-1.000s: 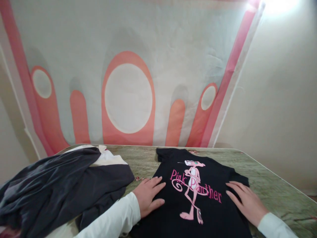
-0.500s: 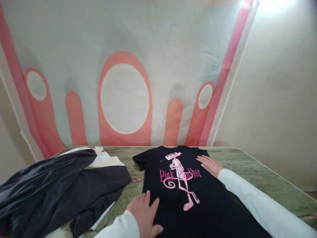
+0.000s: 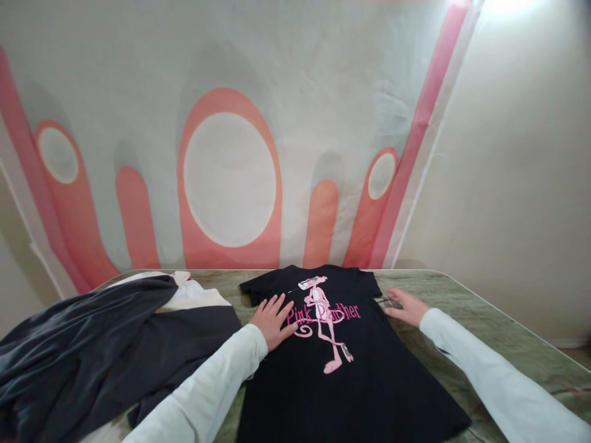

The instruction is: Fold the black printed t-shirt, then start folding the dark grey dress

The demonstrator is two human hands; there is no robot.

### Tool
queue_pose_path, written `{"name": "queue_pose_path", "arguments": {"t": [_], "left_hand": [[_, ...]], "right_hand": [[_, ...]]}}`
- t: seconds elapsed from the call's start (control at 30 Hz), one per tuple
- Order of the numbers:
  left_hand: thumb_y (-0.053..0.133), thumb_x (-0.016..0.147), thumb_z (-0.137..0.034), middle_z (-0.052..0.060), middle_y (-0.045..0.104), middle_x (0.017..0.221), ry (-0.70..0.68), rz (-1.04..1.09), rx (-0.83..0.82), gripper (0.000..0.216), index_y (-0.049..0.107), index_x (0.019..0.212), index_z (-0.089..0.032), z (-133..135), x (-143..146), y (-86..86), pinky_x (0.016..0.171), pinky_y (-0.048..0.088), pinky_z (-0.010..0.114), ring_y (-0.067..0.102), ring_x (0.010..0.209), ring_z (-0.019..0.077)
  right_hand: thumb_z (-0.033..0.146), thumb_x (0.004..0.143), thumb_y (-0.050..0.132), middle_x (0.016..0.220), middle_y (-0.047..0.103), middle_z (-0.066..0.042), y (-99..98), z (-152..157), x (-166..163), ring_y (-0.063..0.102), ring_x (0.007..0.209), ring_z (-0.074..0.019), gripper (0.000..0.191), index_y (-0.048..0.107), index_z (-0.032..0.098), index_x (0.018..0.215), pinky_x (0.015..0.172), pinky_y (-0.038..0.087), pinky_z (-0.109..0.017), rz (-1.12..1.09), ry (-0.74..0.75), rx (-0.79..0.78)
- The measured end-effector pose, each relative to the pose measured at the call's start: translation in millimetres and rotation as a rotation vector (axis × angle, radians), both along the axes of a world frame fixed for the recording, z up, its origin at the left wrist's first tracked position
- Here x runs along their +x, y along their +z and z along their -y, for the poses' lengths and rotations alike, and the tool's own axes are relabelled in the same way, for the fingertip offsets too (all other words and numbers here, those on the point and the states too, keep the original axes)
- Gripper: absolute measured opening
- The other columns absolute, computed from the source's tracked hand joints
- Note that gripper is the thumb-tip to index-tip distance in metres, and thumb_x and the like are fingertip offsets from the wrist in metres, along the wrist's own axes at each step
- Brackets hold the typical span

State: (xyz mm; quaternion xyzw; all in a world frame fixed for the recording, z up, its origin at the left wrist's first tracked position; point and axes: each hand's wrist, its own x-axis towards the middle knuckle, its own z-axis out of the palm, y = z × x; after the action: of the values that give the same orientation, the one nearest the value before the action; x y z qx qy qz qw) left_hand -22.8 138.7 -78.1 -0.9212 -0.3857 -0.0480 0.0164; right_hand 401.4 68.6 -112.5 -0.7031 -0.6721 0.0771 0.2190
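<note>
A black T-shirt [image 3: 351,381] lies spread on the table, its collar toward the wall. Its front carries a pink cartoon panther and the words "Pink Panther". My left hand [image 3: 272,323] rests flat on the shirt's left side below the sleeve, fingers spread, touching the edge of the lettering. Just off the shirt's right edge, under the right sleeve, is my right hand [image 3: 406,307]. Its fingers are apart and point toward the shirt, with nothing visible in them. Whether its fingertips touch the fabric I cannot tell.
A heap of dark clothes [image 3: 115,351] with white pieces [image 3: 198,295] among them lies on the left of the table. The wood-patterned table [image 3: 443,314] ends at a wall with a pink and grey printed backdrop [image 3: 231,252].
My left hand has moved forward, up the shirt's left side. My right hand has slid off the shirt to the right. The shirt has shifted slightly left, and its right sleeve lies flatter.
</note>
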Motion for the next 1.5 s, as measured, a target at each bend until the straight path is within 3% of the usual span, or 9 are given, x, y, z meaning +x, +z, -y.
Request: {"name": "queue_pose_path", "arguments": {"t": [0.23, 0.4, 0.6, 0.77, 0.9, 1.03, 1.23, 1.4, 1.5], "left_hand": [[0.024, 0.081, -0.061, 0.011, 0.025, 0.138, 0.006, 0.011, 0.040, 0.063, 0.032, 0.131, -0.023, -5.1, 4.3, -1.6, 0.099, 0.018, 0.047, 0.022, 0.126, 0.0282], [0.022, 0.082, -0.060, 0.010, 0.024, 0.139, -0.036, -0.017, 0.031, 0.063, 0.029, 0.132, -0.022, -7.6, 1.7, 2.9, 0.099, 0.019, 0.045, 0.021, 0.126, 0.0272], [0.020, 0.083, -0.059, 0.007, 0.023, 0.140, -0.109, -0.032, 0.009, 0.060, 0.027, 0.132, -0.025, -13.7, -8.2, 12.3, 0.100, 0.017, 0.042, 0.022, 0.126, 0.0244], [0.023, 0.083, -0.058, 0.008, 0.023, 0.140, -0.114, -0.033, -0.005, 0.060, 0.028, 0.132, -0.024, -5.2, -6.1, 21.5, 0.100, 0.017, 0.043, 0.022, 0.126, 0.0250], [0.023, 0.083, -0.059, 0.008, 0.023, 0.140, -0.183, 0.006, -0.024, 0.061, 0.026, 0.133, -0.025, 21.5, 10.7, 26.2, 0.100, 0.017, 0.045, 0.022, 0.126, 0.0250], [0.026, 0.081, -0.060, 0.006, 0.023, 0.140, -0.286, 0.007, -0.077, 0.061, 0.027, 0.132, -0.027, 47.8, 25.9, 20.1, 0.101, 0.015, 0.046, 0.020, 0.127, 0.0253], [0.036, 0.077, -0.061, 0.007, 0.023, 0.140, -0.258, 0.044, -0.081, 0.063, 0.034, 0.129, -0.025, 54.4, 26.4, 10.9, 0.101, 0.014, 0.049, 0.020, 0.127, 0.0282], [0.046, 0.071, -0.061, 0.010, 0.021, 0.140, -0.244, 0.048, -0.118, 0.069, 0.036, 0.127, -0.022, 57.5, 22.7, 21.7, 0.099, 0.020, 0.050, 0.020, 0.126, 0.0322], [0.057, 0.065, -0.054, 0.011, 0.022, 0.140, -0.278, 0.011, -0.157, 0.075, 0.033, 0.129, -0.022, 71.9, 32.6, 32.8, 0.098, 0.023, 0.049, 0.020, 0.125, 0.0334]], "right_hand": [[0.044, 0.074, 0.045, 0.058, 0.060, -0.003, 6.6, 37.5, -28.6, 0.055, 0.056, -0.0166, 0.031, 0.057, 0.017, 0.063, 0.055, 0.040, -0.028, -0.047, -0.103, -0.087], [0.039, 0.071, 0.048, 0.053, 0.057, -0.001, 11.8, 29.0, -53.0, 0.051, 0.051, -0.0138, 0.025, 0.055, 0.018, 0.057, 0.051, 0.034, -0.025, -0.003, -0.133, -0.063], [0.033, 0.066, 0.053, 0.047, 0.052, 0.001, 6.3, 33.7, -26.9, 0.047, 0.047, -0.0124, 0.021, 0.052, 0.018, 0.053, 0.047, 0.032, -0.024, -0.019, -0.141, -0.092], [0.032, 0.070, 0.050, 0.047, 0.052, 0.002, 4.1, 36.6, -18.3, 0.048, 0.045, -0.0123, 0.019, 0.054, 0.017, 0.060, 0.047, 0.034, -0.025, -0.150, -0.100, -0.094], [0.039, 0.074, 0.045, 0.054, 0.057, -0.001, 11.6, 33.9, -30.7, 0.051, 0.051, -0.0144, 0.028, 0.057, 0.017, 0.061, 0.052, 0.036, -0.027, -0.050, -0.105, -0.012], [0.043, 0.078, 0.040, 0.062, 0.061, -0.003, 14.0, 31.2, -40.5, 0.053, 0.058, -0.0161, 0.034, 0.060, 0.019, 0.064, 0.057, 0.038, -0.028, -0.013, -0.134, 0.051], [0.039, 0.079, 0.039, 0.078, 0.064, -0.004, 2.2, 17.0, -34.9, 0.057, 0.072, -0.0176, 0.029, 0.061, 0.019, 0.080, 0.068, 0.041, -0.028, -0.093, -0.114, 0.089], [0.036, 0.078, 0.045, 0.082, 0.062, -0.006, -4.9, -2.9, -26.9, 0.057, 0.072, -0.0163, 0.031, 0.053, 0.016, 0.100, 0.068, 0.042, -0.029, -0.125, -0.254, 0.204], [0.033, 0.077, 0.046, 0.077, 0.060, -0.003, -4.7, -10.6, -22.5, 0.055, 0.068, -0.0152, 0.029, 0.055, 0.018, 0.099, 0.067, 0.042, -0.029, -0.056, -0.188, 0.201]]}}
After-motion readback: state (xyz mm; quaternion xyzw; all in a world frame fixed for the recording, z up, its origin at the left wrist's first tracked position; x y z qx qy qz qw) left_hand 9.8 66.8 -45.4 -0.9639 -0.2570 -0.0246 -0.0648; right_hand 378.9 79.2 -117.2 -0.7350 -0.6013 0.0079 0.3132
